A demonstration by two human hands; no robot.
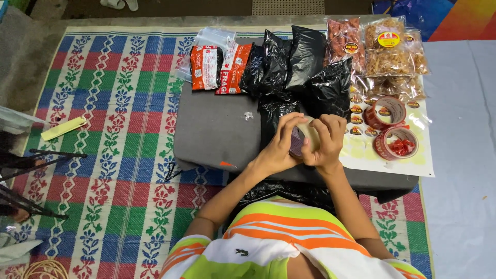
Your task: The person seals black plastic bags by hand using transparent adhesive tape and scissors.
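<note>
Both hands meet over the near middle of the grey surface (212, 129): left hand (279, 147) and right hand (325, 142) each have fingers curled closed around one roll of clear tape (306, 135) held between them, above a black plastic bag (276, 116). Far side: two red-and-white flat packages (219, 67) left, more black bags (294, 57) middle, clear snack packets (385, 51) with round red-yellow labels right. Two red tape rolls (390, 126) sit on a white sticker sheet (361, 150) right of the hands.
</note>
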